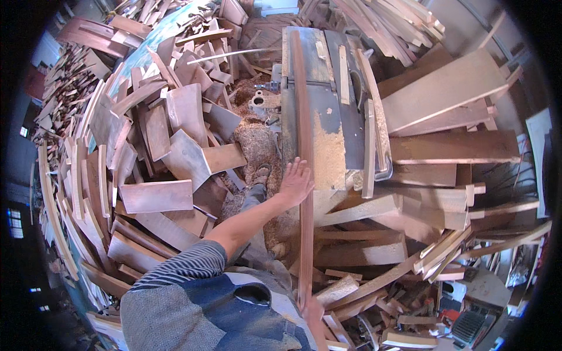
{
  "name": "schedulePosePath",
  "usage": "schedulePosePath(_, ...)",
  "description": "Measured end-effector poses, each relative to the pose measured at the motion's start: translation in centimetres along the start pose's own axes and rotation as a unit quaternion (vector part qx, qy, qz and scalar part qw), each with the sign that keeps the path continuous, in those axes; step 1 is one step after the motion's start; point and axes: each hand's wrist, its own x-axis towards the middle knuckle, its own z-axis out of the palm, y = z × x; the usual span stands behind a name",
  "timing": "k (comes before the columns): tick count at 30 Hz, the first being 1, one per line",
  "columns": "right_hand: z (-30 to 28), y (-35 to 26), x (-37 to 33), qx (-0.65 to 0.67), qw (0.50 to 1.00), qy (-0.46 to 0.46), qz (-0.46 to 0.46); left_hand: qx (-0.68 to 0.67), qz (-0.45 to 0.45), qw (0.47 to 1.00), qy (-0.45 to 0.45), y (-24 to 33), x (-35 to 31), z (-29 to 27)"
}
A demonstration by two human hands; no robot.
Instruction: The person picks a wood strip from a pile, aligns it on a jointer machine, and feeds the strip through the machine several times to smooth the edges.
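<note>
A long, narrow reddish-brown wooden strip (pixel 305 128) lies lengthwise over the left side of a dark metal machine table (pixel 326 98), and its near end sticks out past the table toward my body. My left hand (pixel 295 182) rests flat against the strip near the table's front edge, fingers stretched forward and slightly apart. Close to my waist, my right hand (pixel 313 309) is closed at the strip's near end; its fingers are partly hidden. Pale sawdust (pixel 329 153) coats part of the tabletop beside the strip.
Cut boards (pixel 157 196) are heaped on the left. More planks (pixel 453 149) are stacked on the right, some close against the machine. A thin batten (pixel 344 76) lies on the tabletop. Shavings and sawdust (pixel 257 146) cover the floor around my foot (pixel 262 174).
</note>
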Motion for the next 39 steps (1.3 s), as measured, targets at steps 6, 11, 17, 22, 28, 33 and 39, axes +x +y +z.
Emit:
schedulePosePath(6, 9.7, 4.7, -13.5, 0.021, 0.987, -0.105, 0.116, 0.000, 0.050, 0.996, -0.078, 5.1, -6.3, -0.5)
schedulePosePath(11, 9.2, 3.9, -11.9, 0.005, 0.985, -0.129, 0.118, 0.016, 0.049, 0.995, -0.089, 3.4, -4.4, -0.4)
schedulePosePath(17, 3.4, 0.2, -2.7, -0.014, 0.997, -0.048, 0.058, 0.017, 0.010, 0.996, -0.087, -2.3, 7.0, -2.1)
schedulePosePath(22, -3.4, -4.0, 9.1, -0.037, 0.998, 0.046, -0.005, -0.052, -0.023, 0.998, -0.019, -7.1, 7.8, -5.6)
schedulePosePath(28, -13.1, -10.4, 26.1, -0.049, 0.995, 0.079, -0.032, -0.053, -0.177, 0.982, -0.027, -17.2, -5.7, -4.2)
schedulePosePath(33, -18.5, -13.2, 38.2, -0.026, 0.993, 0.097, -0.066, -0.007, -0.347, 0.937, -0.040, -24.6, -21.3, -1.7)
schedulePosePath(39, -23.8, -16.2, 51.3, -0.042, 0.991, 0.105, -0.075, -0.058, -0.488, 0.868, -0.069, -25.7, -28.8, -2.1)
